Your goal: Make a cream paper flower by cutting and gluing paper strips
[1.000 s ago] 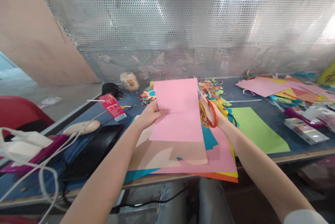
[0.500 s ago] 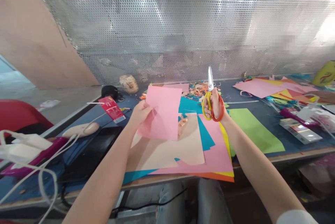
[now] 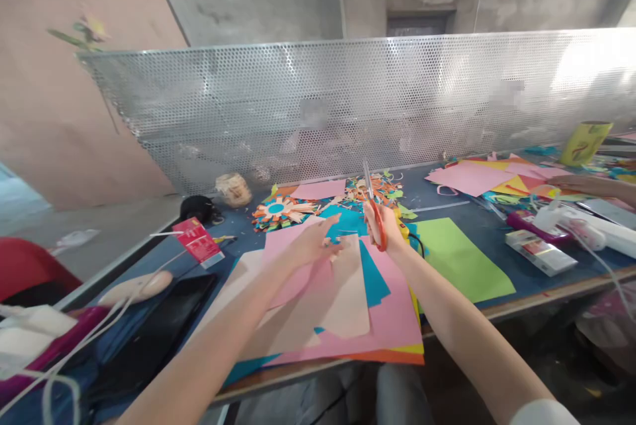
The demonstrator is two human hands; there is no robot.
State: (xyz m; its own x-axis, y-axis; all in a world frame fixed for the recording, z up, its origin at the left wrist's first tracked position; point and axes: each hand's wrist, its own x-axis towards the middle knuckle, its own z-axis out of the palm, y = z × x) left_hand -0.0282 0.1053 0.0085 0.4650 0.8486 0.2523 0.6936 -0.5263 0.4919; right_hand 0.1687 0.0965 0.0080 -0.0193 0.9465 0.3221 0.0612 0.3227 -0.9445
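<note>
My right hand [image 3: 385, 230] is closed round the red and yellow handles of a pair of scissors [image 3: 372, 206], blades pointing up and away. My left hand [image 3: 313, 243] hovers with fingers spread over a pink sheet [image 3: 283, 259] that lies on a stack of coloured paper [image 3: 392, 319] at the table's near edge. A beige sheet [image 3: 348, 299] and a blue sheet [image 3: 370, 269] lie in the same stack. Just beyond my hands are a cut paper flower [image 3: 278, 210] and a heap of paper scraps [image 3: 382, 187].
A lime green sheet [image 3: 460, 259] lies right of the stack. Further right are a glue gun [image 3: 571, 223], a small box [image 3: 539, 253], more coloured sheets [image 3: 472, 177] and another person's hand [image 3: 591, 185]. At left lie a black tablet [image 3: 154, 332], a red carton [image 3: 199, 243] and white cables [image 3: 54, 378]. A perforated metal screen [image 3: 318, 100] backs the table.
My left hand has let the pink sheet down onto the stack and opened above it. My right hand has kept the scissors and drifted left. The camera has tilted up.
</note>
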